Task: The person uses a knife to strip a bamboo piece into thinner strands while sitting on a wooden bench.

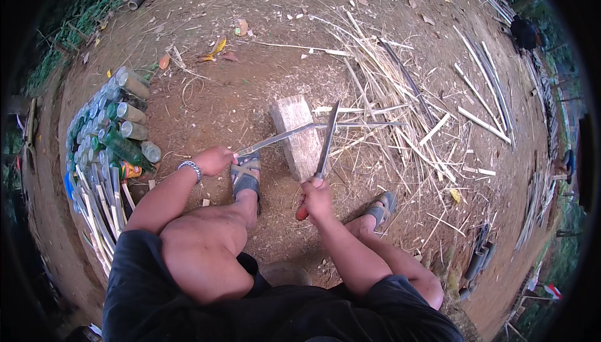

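Note:
My left hand (214, 160) is closed round the near end of a thin bamboo strip (275, 138). The strip runs to the right across the top of a pale wooden block (291, 113), which lies on the dirt between my feet. Gripped in my right hand (316, 198) is a machete (328, 138), its blade pointing away from me and its reddish handle end showing under my fist. The blade crosses over the strip just right of the block; whether they touch, I cannot tell. Beyond the blade, a strip carries on toward the cut pile.
Cut bamboo strips (382, 91) are heaped right of the block, with shavings scattered around. Several glass bottles (131, 113) are stacked at the left, beside upright bamboo slats (103, 207). My sandalled left foot (246, 176) is close to the block. Longer bamboo pieces (485, 123) lie far right.

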